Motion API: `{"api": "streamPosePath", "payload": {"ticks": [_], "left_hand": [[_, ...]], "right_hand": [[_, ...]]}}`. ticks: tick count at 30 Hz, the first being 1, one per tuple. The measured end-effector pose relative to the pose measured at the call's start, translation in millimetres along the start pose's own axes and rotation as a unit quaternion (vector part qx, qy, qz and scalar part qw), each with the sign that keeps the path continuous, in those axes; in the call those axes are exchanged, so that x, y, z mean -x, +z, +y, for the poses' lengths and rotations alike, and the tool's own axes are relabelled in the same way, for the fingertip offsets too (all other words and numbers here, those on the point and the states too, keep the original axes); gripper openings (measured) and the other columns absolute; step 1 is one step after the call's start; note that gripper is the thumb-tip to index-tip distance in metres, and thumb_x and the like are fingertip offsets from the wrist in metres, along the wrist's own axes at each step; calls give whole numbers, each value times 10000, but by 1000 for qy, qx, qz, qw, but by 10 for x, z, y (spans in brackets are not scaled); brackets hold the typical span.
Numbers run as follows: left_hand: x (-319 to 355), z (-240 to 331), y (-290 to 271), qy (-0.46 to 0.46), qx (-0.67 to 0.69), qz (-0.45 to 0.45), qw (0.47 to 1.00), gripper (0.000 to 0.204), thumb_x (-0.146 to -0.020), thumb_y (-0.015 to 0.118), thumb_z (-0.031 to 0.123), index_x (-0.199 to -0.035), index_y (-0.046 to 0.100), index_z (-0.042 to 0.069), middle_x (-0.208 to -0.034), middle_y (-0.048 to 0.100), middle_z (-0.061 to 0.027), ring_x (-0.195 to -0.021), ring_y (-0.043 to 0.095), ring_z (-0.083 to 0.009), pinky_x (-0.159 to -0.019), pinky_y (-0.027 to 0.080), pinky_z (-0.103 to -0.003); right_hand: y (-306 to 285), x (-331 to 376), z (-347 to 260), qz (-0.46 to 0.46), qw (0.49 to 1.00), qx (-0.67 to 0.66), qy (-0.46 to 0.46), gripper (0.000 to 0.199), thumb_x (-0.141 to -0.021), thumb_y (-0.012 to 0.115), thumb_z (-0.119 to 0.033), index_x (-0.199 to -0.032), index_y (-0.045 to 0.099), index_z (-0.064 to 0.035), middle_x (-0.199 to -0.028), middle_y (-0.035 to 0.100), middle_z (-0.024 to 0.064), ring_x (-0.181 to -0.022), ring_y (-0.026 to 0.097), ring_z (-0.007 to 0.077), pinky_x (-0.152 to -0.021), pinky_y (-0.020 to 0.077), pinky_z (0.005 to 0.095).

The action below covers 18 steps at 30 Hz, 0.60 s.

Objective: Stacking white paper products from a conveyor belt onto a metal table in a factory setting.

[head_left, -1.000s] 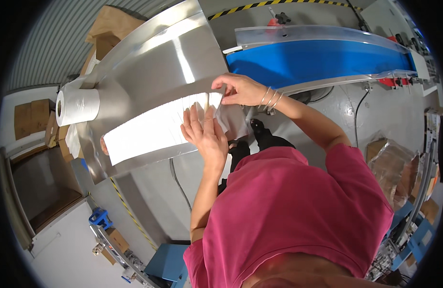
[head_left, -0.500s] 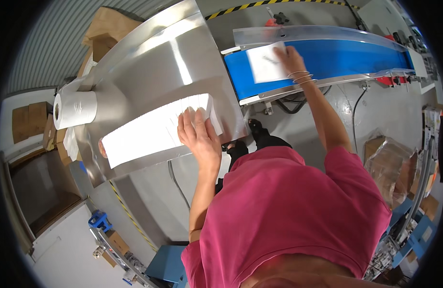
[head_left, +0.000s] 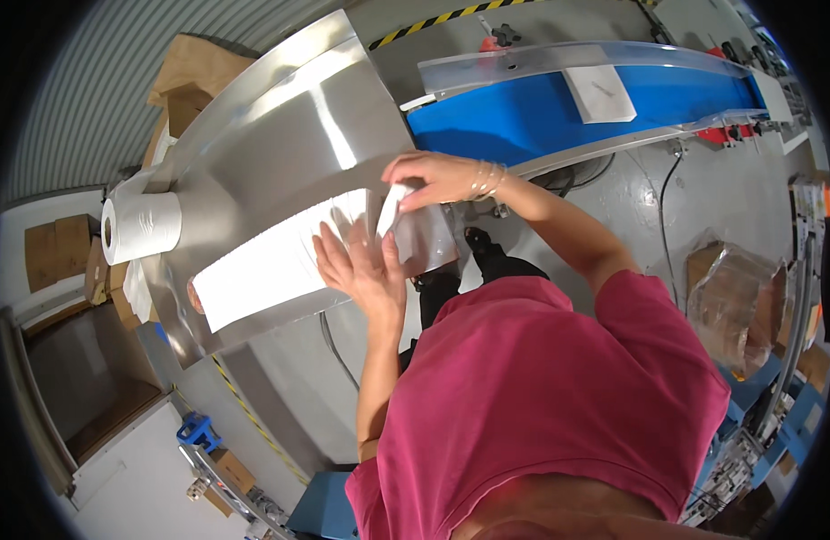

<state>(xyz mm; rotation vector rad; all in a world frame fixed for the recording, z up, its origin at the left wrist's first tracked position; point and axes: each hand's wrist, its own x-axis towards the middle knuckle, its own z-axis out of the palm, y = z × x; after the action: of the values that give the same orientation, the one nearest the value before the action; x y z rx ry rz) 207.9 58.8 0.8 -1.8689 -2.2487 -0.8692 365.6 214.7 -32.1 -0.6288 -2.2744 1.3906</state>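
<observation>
A long row of white packets (head_left: 262, 274) stands pressed together on the shiny steel table (head_left: 280, 153). My left hand (head_left: 368, 270) rests on the right part of the row, open, with its fingers spread over the packets' tops. At the row's right end, my right hand (head_left: 435, 176) is closed on a single white packet (head_left: 391, 211), pinched between thumb and fingers and tilted slightly away from the others. Another white packet (head_left: 602, 97) lies flat on the blue conveyor belt (head_left: 487, 130), apart from both hands.
Along the belt's far side runs a clear guard rail (head_left: 541, 61). A large white roll (head_left: 154, 225) sits at the table's left end, near cardboard boxes (head_left: 59, 252). A clear plastic bag (head_left: 739, 297) covers a carton on the right. Cables hang below the conveyor.
The packet formerly under my right hand now lies farther right on the belt, released. My right hand has come back left and grasped the row's end packet. My left hand stays on the row.
</observation>
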Motion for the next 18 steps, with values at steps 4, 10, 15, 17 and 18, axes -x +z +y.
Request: {"api": "streamPosePath", "payload": {"ticks": [4,10,15,17,18], "left_hand": [[1,-140,20,-13,8,11,1000,368,-843,637,143,-1201,588,77,-1378,403,-163,-1294,326,-386,-1037,262,-499],[-12,-141,21,6,29,28,999,344,-819,636,47,-1161,618,82,-1342,440,-141,-1260,371,-373,-1020,292,-486],[-8,-137,-30,-14,39,2,999,332,-795,639,30,-1115,653,118,-1342,443,-142,-1263,367,-381,-1028,282,-491],[1,-188,-12,-4,33,-2,999,334,-789,641,30,-1110,656,124,-1350,438,-145,-1274,353,-385,-1036,268,-497],[4,-164,-36,12,31,-2,999,337,-783,644,31,-1105,659,131,-1357,432,-149,-1284,339,-390,-1043,255,-503]], "right_hand": [[-156,323,562,222,925,-246,187,310,-914,612,-320,-953,524,-25,-817,565,27,-676,459,105,-601,443,306],[-861,931,1232,441,747,410,284,478,-790,704,-368,-1078,532,-27,-963,629,169,-858,609,335,-715,488,397],[-579,550,428,279,920,273,29,484,-731,757,-197,-1157,544,-107,-1063,585,120,-995,558,303,-841,469,369],[-214,174,114,136,980,138,-53,455,-735,745,-150,-1146,553,-120,-1070,572,90,-1007,549,270,-844,470,352],[-99,97,-91,55,997,47,17,437,-737,740,-151,-1135,563,-112,-1129,544,88,-1057,530,262,-848,467,343]]}}
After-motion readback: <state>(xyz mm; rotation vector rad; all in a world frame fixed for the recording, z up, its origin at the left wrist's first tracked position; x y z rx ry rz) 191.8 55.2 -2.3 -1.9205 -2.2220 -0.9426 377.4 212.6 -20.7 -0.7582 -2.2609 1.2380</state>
